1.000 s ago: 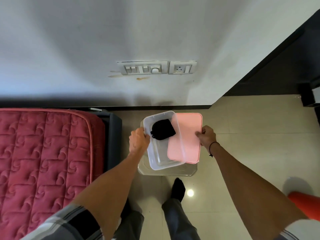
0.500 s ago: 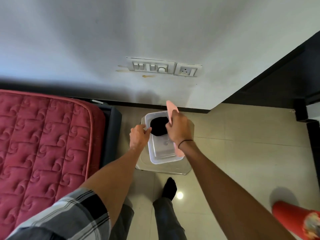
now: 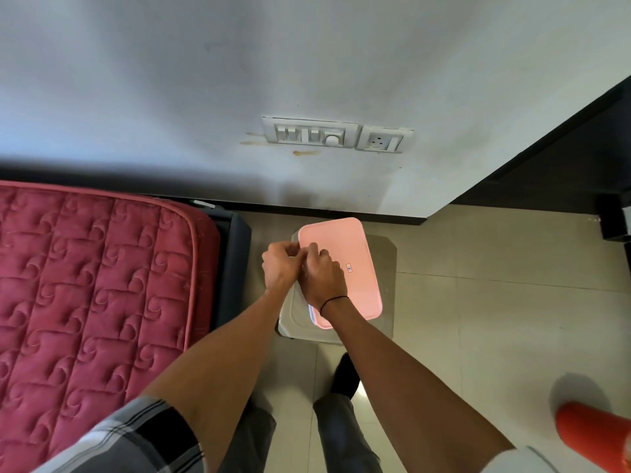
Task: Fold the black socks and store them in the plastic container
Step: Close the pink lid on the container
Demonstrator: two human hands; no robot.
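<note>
Under both hands, the plastic container is sitting capped by its pink lid, so the black socks are hidden, presumably inside. The left hand and right hand are curling their fingers onto the lid's near-left edge, seemingly pressing it shut. The grey stool beneath is keeping it off the floor.

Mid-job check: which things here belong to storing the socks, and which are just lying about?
Job: pink lid on the plastic container, left hand, right hand; socks hidden.

Lying about: red mattress, wall switches, socket, orange object.
</note>
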